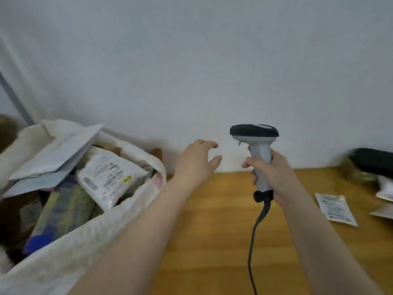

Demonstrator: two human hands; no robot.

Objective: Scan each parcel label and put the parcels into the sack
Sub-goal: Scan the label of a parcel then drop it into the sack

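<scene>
Right hand grips a grey barcode scanner upright above the wooden table, cable trailing down. Left hand hovers empty, fingers spread, betw. scanner & white sack at left. Sack holds several parcels, incl. a white labelled parcel. Flat parcel lies on table, far right.

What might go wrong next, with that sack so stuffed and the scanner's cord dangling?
The sack looks heaped: the grey envelope sticks up past its rim and could slide out when more goes in. The cord from the scanner in the right hand hangs over the table, so it might catch the flat parcel nearby. The left hand is open, steadying nothing.
</scene>
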